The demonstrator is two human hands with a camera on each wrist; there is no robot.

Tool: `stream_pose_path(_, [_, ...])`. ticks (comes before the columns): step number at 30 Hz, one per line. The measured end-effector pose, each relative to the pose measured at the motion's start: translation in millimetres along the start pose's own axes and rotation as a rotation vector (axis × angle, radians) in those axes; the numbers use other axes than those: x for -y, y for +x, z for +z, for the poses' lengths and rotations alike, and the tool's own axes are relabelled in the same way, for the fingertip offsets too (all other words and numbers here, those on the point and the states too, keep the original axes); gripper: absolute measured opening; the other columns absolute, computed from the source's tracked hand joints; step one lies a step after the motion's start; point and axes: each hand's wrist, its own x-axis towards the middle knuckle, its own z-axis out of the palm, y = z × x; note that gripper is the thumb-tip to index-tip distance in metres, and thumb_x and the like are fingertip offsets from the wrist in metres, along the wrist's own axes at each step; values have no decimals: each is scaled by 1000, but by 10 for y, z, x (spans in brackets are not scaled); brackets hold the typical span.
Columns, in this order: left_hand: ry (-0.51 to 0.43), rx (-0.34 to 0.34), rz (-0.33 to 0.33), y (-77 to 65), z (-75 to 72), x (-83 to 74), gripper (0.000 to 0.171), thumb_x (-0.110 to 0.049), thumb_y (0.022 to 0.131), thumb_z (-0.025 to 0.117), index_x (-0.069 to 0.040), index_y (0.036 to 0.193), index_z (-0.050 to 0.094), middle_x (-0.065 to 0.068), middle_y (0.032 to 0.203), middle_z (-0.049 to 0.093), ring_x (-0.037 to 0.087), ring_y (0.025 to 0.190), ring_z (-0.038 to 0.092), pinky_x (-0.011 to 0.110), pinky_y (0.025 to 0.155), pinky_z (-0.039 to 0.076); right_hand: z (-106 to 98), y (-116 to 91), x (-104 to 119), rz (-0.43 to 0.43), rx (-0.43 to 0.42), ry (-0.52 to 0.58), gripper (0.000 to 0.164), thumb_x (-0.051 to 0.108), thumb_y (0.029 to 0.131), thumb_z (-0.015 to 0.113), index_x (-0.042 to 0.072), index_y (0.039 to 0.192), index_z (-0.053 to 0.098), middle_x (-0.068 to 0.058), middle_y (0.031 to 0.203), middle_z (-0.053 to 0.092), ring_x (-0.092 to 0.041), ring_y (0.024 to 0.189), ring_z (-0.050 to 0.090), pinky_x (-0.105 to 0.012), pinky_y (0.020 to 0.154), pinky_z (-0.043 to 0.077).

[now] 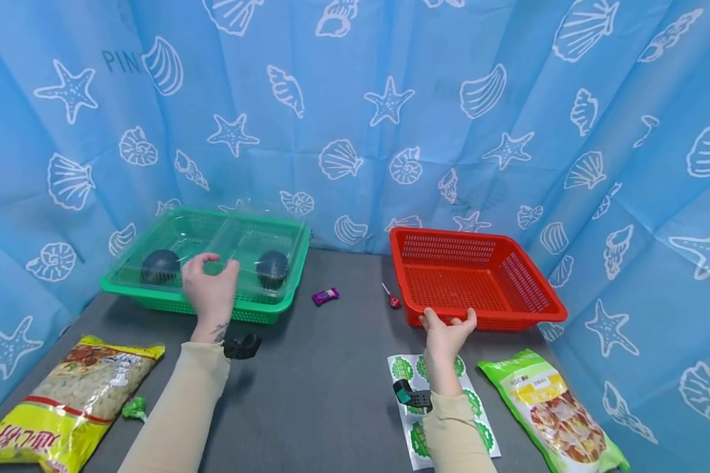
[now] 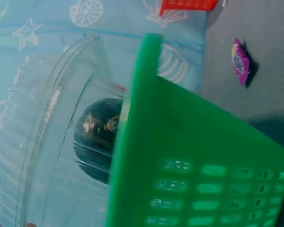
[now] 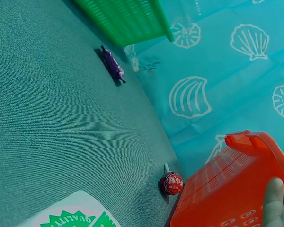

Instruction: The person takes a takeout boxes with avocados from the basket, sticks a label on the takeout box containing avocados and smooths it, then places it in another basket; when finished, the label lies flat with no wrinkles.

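My left hand (image 1: 210, 292) reaches over the near side of the green basket (image 1: 213, 309). Its thumb and fingers curl at the edge of a clear plastic container (image 1: 251, 226), seeming to pinch it. Fingertips show beside that plastic in the left wrist view's lower corner. Through the plastic appear two dark, round, shiny objects, one on the left (image 1: 160, 266) and one on the right (image 1: 271, 269). With my right hand (image 1: 446, 338), I grip the near rim of the red basket (image 1: 479, 315); one finger (image 3: 274, 203) lies against its outer side. Nothing shows inside the red basket.
Between the baskets lie a purple-wrapped candy (image 1: 325, 296) and a red lollipop (image 1: 394, 301). A sticker sheet (image 1: 417, 420) is under my right arm. A yellow food bag (image 1: 65, 401) and small green item (image 1: 135, 408) lie left, a green food bag (image 1: 553, 410) right. A blue curtain (image 1: 355, 118) hangs behind.
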Motion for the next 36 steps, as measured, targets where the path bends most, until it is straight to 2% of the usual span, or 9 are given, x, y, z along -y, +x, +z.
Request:
stream_pose_path(4, [-39, -9, 31, 41, -31, -69, 21, -21, 75, 60, -6, 89, 55, 9, 114, 45, 25, 110, 37, 45, 87, 32, -2, -3, 17, 17, -2, -1, 94, 14, 62, 78, 38, 128, 15, -3, 98, 18, -32, 72, 57, -36, 69, 51])
stream_pose_path(6, [-58, 0, 34, 64, -62, -104, 19, -21, 75, 60, -8, 88, 54, 6, 115, 44, 24, 98, 48, 40, 83, 37, -2, -6, 24, 16, -3, 8, 95, 13, 62, 78, 38, 128, 15, -3, 98, 18, -32, 71, 58, -37, 69, 51])
stream_pose_path(8, [-88, 27, 26, 89, -101, -143, 17, -21, 76, 58, -10, 88, 54, 5, 117, 42, 18, 78, 57, 33, 74, 44, -4, -7, 31, 4, -2, 14, 99, 12, 61, 78, 38, 130, 12, -3, 97, 19, -32, 68, 58, -38, 67, 51])
stream_pose_path(11, [-141, 90, 18, 111, -167, -219, 14, -19, 78, 56, -12, 90, 53, 5, 121, 40, 12, 46, 55, 25, 50, 47, -13, 9, 35, -13, 12, 13, 104, 9, 62, 78, 39, 133, 7, -2, 95, 18, -30, 65, 58, -38, 66, 51])
stream_pose_path(14, [-190, 162, 34, 97, -230, -312, 13, -16, 79, 54, -12, 91, 52, 4, 120, 41, 7, 44, 55, 24, 39, 42, -14, -39, 157, -1, 58, 54, 107, 4, 64, 74, 36, 135, 1, -2, 94, 18, -27, 61, 58, -38, 64, 52])
stream_pose_path(18, [-224, 250, 78, 16, -297, -452, 14, -9, 79, 54, -12, 93, 54, 3, 90, 55, 12, 42, 54, 25, 37, 40, -40, -24, 184, -1, 81, 58, 106, 3, 64, 74, 33, 135, 1, -2, 93, 18, -27, 58, 57, -38, 63, 52])
stream_pose_path(22, [-251, 367, 99, -87, -357, -528, 16, -3, 78, 53, -7, 94, 55, 1, 87, 57, 15, 40, 51, 28, 43, 46, -75, 45, 80, -48, 67, 8, 105, 8, 62, 77, 32, 134, 5, -2, 93, 19, -28, 56, 56, -39, 61, 52])
stream_pose_path(26, [-287, 523, 119, -221, -451, -517, 17, 1, 79, 53, 0, 95, 52, 5, 115, 48, 11, 44, 47, 29, 41, 45, -70, 55, 65, -76, 80, 1, 101, 9, 62, 77, 26, 134, 8, -2, 92, 20, -27, 56, 54, -40, 59, 52])
stream_pose_path(36, [-453, 942, 152, -626, -677, -265, 17, 13, 77, 47, 2, 90, 48, 4, 115, 45, 4, 47, 39, 26, 33, 36, -117, 91, 25, -109, 120, -8, 108, 19, 59, 81, 24, 135, 5, -8, 93, 23, -30, 58, 57, -41, 58, 51])
